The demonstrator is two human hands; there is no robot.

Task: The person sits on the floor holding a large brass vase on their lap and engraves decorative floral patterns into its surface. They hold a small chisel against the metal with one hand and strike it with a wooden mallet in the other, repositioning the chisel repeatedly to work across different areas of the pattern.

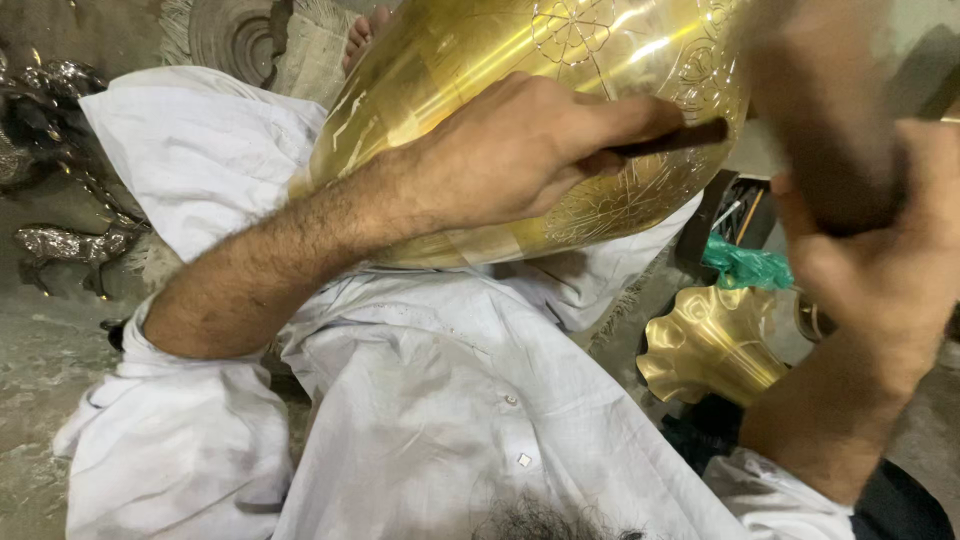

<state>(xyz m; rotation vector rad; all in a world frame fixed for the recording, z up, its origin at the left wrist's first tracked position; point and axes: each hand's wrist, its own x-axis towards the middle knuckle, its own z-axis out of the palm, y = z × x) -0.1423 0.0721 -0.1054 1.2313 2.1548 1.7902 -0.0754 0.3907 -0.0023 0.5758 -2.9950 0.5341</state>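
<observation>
A large brass vessel [520, 110] lay tilted across the person's lap, its polished golden wall filling the far middle of the view and resting on the white garment [440, 400]. Fine line patterns were already cut into its right part. It looked stiff and fairly heavy, with a smooth, probably slippery skin that would mark easily, so it seemed best steadied by the broad belly against the lap rather than pinched at an edge.

The left hand [510, 160] reached in from the near left, forearm bare, wrist bent over the vessel's curve. Its fingers [625, 120] were closed around a thin dark engraving tool [670, 140], whose tip pointed right and lay against the metal.

The right hand [880, 260] was raised at the right edge, blurred. It appeared curled around something dark, but what it held, and how firmly, I could not tell.

Lower right, near the floor, stood a second brass piece with a wavy flared rim [710, 345], with a green plastic bag [745, 265] just beyond it. At the far left lay small silvery animal figures [70, 245].
</observation>
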